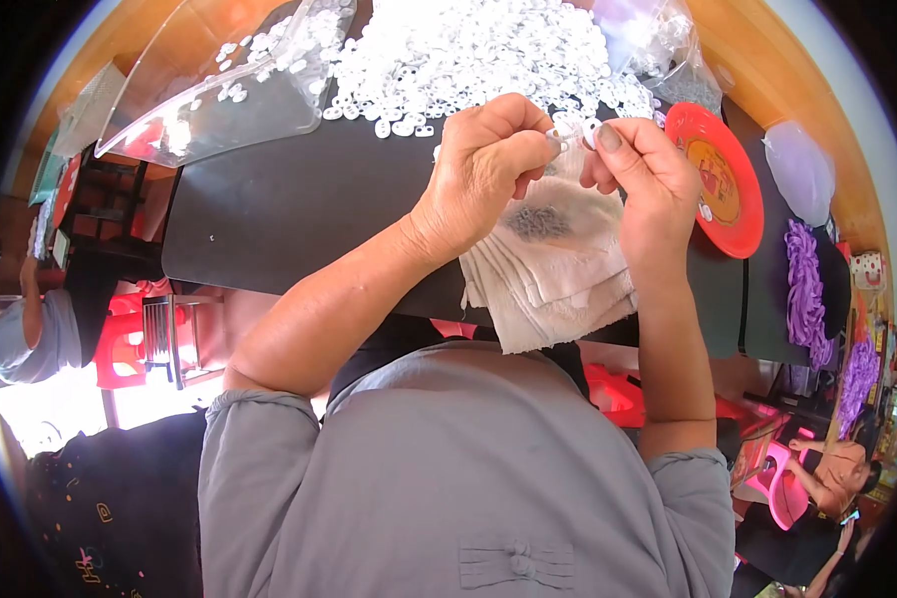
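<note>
My left hand (488,164) and my right hand (640,174) meet fingertip to fingertip above the black table (269,209). Between them they pinch a small clear-white plastic piece (571,138). Under the hands lies a folded beige cloth (558,264) with a little heap of small dark metal parts (538,221) on it. Beyond the hands a large pile of small white plastic pieces (468,50) covers the far side of the table.
A clear plastic sheet (219,80) with loose white pieces lies at the far left. A red round plate (723,184) sits to the right, with clear plastic bags (658,40) behind it. Purple items (807,289) hang at the right. Other people sit at the left and lower right.
</note>
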A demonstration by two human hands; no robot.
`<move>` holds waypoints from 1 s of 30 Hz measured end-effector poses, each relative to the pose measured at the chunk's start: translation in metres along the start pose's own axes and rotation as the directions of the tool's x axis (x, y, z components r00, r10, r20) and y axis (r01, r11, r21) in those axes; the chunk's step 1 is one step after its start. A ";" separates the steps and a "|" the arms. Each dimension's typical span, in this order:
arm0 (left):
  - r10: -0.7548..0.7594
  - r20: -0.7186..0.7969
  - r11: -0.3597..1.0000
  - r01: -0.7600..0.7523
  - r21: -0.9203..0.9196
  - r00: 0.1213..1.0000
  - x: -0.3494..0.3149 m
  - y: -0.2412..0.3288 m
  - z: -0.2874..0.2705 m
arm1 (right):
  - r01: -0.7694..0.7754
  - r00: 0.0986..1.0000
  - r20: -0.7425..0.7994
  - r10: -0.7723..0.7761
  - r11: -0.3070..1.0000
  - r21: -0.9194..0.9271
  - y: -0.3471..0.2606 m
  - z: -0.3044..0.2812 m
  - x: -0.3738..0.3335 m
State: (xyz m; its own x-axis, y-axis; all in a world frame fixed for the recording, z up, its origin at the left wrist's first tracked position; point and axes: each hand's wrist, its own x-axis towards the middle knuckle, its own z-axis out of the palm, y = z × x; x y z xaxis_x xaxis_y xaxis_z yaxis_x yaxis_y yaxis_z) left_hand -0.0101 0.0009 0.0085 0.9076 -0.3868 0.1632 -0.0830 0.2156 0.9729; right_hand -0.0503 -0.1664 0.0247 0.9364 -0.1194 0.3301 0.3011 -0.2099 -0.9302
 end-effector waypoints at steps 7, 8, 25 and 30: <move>-0.062 0.021 0.997 0.061 0.047 0.998 -0.001 0.009 0.000 | -0.019 1.000 0.022 0.020 1.000 -0.025 -0.002 0.002 0.000; -0.054 0.026 0.997 0.052 0.057 0.998 -0.001 0.008 0.000 | -0.020 1.000 0.021 0.020 0.999 -0.026 -0.002 0.002 0.000; 0.116 0.067 0.965 -0.129 0.228 0.991 0.000 0.001 -0.003 | 0.033 0.992 0.124 -0.019 0.993 -0.110 -0.003 -0.001 0.000; -0.015 0.068 0.999 0.012 0.043 0.998 0.001 0.004 0.001 | -0.012 0.993 0.115 0.016 0.999 -0.036 0.002 -0.006 0.003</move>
State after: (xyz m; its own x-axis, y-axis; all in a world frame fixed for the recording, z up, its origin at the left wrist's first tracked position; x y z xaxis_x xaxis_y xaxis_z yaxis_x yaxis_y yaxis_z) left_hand -0.0094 0.0007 0.0125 0.8787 -0.4500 0.1591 -0.0896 0.1720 0.9810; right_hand -0.0480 -0.1726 0.0251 0.9555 -0.0106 0.2949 0.2835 -0.2436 -0.9275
